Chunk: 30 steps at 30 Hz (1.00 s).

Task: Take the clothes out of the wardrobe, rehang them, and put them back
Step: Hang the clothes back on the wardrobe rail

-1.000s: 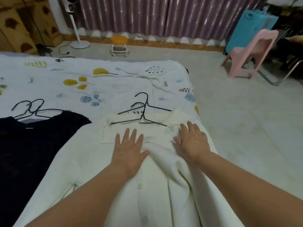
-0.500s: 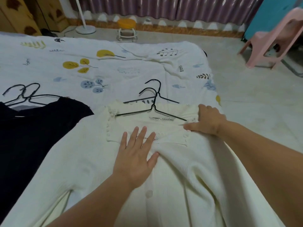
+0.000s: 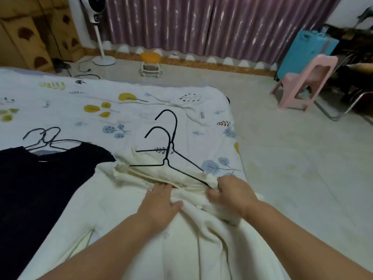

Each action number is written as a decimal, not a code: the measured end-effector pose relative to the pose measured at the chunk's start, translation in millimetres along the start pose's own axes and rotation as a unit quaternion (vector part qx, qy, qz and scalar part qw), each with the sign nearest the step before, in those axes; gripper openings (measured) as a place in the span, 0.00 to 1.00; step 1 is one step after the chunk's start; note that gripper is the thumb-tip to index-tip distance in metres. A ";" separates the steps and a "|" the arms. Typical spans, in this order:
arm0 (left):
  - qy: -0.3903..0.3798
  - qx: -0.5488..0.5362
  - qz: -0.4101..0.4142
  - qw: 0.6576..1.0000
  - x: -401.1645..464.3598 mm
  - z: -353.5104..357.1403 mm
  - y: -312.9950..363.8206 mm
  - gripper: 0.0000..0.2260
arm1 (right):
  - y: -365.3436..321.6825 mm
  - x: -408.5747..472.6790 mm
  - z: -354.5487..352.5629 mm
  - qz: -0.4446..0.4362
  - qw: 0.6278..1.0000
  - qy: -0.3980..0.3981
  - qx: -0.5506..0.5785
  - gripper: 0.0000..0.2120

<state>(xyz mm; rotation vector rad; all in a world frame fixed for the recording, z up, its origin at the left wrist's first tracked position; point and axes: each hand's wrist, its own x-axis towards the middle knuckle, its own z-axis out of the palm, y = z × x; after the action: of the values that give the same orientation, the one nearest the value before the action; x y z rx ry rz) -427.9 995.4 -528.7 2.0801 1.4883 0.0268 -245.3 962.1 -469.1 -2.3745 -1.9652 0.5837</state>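
A cream cardigan (image 3: 113, 207) lies spread on the bed with its collar away from me. Two black wire hangers (image 3: 171, 156) sit at its neck, their right ends under the collar. My left hand (image 3: 159, 203) rests on the front just below the collar, thumb under a fold of fabric. My right hand (image 3: 232, 190) grips the right side of the collar where the hanger wire enters. A black garment (image 3: 38, 188) lies to the left with two more black hangers (image 3: 46, 138) at its neck.
The bed (image 3: 80, 106) has a white leaf-print sheet; its right edge runs close to my right arm. Beyond are a pink plastic chair (image 3: 304, 81), a small orange stool (image 3: 150, 63), a standing fan (image 3: 101, 37) and purple curtains.
My right hand closed on the right side of the collar and bunched it. My left hand slid up to the collar. The hangers' hooks lifted and tilted.
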 end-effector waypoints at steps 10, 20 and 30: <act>0.136 -0.325 -0.037 0.935 -130.1 -143.6 99.2 0.15 | -58.4 -152.0 -106.7 -0.040 0.959 0.009 0.281 0.17; 0.277 -0.353 -0.075 0.890 -286.1 -257.5 186.1 0.16 | -121.5 -293.7 -236.1 -0.109 0.930 0.028 0.351 0.17; 0.439 -0.402 -0.065 0.801 -459.8 -351.4 196.2 0.11 | -217.4 -442.4 -323.3 -0.263 0.896 0.030 0.358 0.15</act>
<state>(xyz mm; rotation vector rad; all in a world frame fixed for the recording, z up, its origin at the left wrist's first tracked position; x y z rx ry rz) -551.0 705.3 -5.2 1.2409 1.6453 1.4734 -423.8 663.2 6.5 -1.3480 -1.8049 0.9567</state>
